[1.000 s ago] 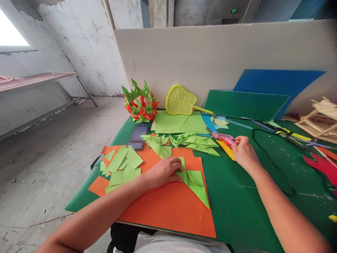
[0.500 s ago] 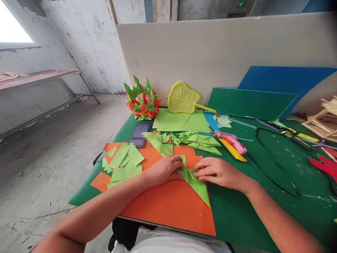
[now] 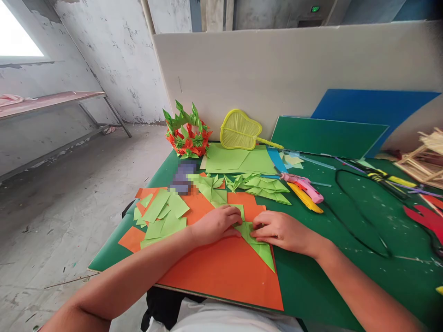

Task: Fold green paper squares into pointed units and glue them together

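A folded light green paper (image 3: 263, 254) with a pointed corner lies on a large orange sheet (image 3: 224, 276) near the table's front. From its left side my left hand (image 3: 218, 223) holds it, the fingers curled down on the folds. My right hand (image 3: 278, 230) has its bent fingers pressed together on the paper's right part. Just beyond the hands are a green folded piece (image 3: 209, 186) and several finished-looking pointed green folds (image 3: 265, 188). Cut green paper pieces (image 3: 166, 207) lie left of my left hand, partly over orange paper.
A red and green paper ornament (image 3: 188, 131) stands at the back left. Behind lie green sheets (image 3: 238, 159) and a yellow fan (image 3: 240, 130). To the right are a pink glue gun (image 3: 302, 184), a yellow cutter (image 3: 304, 198) and a black cord (image 3: 360, 216).
My right hand has shifted slightly left and down over the folded paper, closer to my left hand, with its fingers drawn together. My left hand stays nearly in place.
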A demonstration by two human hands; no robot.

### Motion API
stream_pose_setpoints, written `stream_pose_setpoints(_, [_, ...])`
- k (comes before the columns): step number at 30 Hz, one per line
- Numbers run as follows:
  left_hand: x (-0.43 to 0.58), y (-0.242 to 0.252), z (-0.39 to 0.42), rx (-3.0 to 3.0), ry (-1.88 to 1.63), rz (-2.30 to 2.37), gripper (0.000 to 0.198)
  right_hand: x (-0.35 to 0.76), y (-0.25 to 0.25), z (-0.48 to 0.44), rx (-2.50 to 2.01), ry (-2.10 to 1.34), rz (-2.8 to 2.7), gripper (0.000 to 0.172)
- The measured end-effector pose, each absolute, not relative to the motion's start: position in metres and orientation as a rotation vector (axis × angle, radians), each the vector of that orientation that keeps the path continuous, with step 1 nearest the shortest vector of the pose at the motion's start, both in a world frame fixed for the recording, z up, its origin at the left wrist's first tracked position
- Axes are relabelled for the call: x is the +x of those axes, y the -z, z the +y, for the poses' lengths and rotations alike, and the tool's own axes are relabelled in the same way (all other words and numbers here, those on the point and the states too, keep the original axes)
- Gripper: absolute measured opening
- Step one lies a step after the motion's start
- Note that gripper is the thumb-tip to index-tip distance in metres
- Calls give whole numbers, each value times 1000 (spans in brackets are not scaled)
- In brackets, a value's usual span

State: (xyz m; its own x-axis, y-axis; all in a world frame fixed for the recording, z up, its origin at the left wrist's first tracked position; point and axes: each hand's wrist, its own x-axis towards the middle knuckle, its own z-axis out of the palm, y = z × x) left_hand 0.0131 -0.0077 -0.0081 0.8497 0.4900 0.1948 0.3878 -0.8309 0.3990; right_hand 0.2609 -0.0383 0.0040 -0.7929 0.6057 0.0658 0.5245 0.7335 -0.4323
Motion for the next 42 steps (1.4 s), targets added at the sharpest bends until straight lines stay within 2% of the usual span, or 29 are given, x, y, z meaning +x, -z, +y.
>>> stream_pose_setpoints(8, [16, 11, -9, 2758, -451, 501, 23, 261, -6, -41, -896, -505, -2781, 31])
stream_pose_setpoints(15, [35, 11, -24, 2915, -312, 833, 23, 261, -8, -43, -894, -478, -2789, 31])
stream_pose_setpoints(19, [41, 9, -26, 2873, -384, 760, 14, 260, -7, -44, -859, -476, -2754, 29])
stream_pose_setpoints(24, [39, 10, -19, 2721, -433, 631, 15, 271, -8, -32, -1007, -385, -2450, 27])
stream_pose_setpoints(28, [32, 10, -11, 2662, -433, 644, 21, 300, -1, -12, -1378, -73, -1914, 24])
stream_pose_setpoints(33, [20, 8, -3, 2701, -430, 717, 26, 326, 18, 4, -1716, -129, -1788, 27])
stream_pose_setpoints(38, [20, 6, -5, 2740, -378, 711, 46, 325, 32, 13, -1684, -177, -1729, 26])
stream_pose_setpoints(42, [20, 6, -6, 2745, -357, 687, 51, 326, 33, 16, -1540, -311, -1648, 31])
